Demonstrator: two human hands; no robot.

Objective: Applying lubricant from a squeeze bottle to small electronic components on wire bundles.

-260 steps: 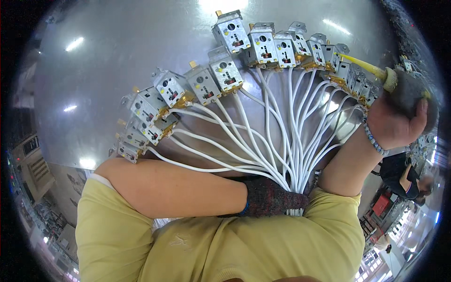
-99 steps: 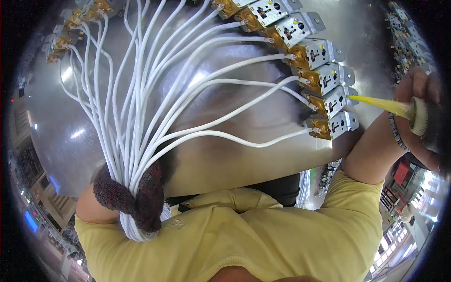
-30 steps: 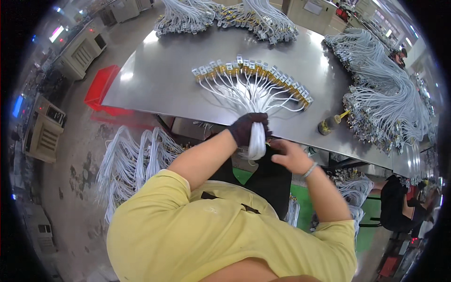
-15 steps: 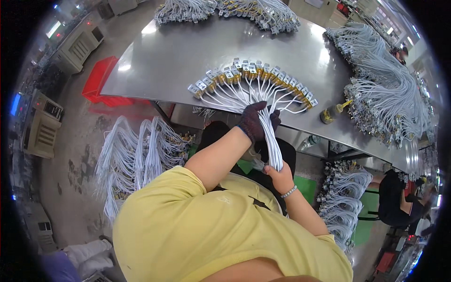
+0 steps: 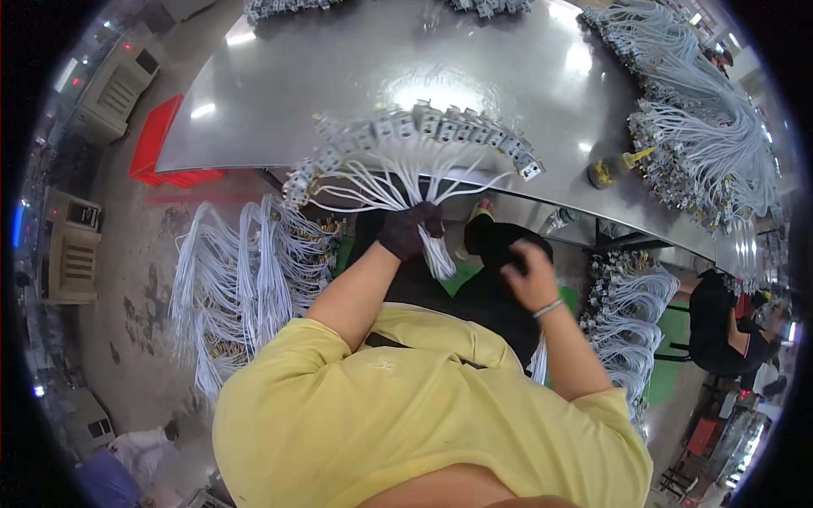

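Since half a second ago, dropped clear of the wire bundle and drawn down toward the lap: right hand (image 5: 528,275), bare, a bracelet at the wrist, fingers loosely curled, holding nothing that shows; whether fully closed, cannot tell. Left hand (image 5: 408,230), in a dark glove, clamped around the gathered stems of the white wire bundle (image 5: 405,173), held just off the near edge of the table; wires fanned upward from the fist, grey connector blocks (image 5: 423,129) at their ends spread in an arc over the table edge. Beyond: steel table (image 5: 339,59), grey, glossy, streaked with ceiling-light glare; yellow-handled tool (image 5: 611,166) lying on it to the right; large heap of white harnesses (image 5: 711,135) piled at the far right. Below the table on the left, more wire bundles (image 5: 254,279) hanging in loops; red crate (image 5: 157,140) on the stained concrete floor (image 5: 135,279); beige machines (image 5: 72,254) along the left edge; another person (image 5: 724,326) in dark clothing seated at far right.
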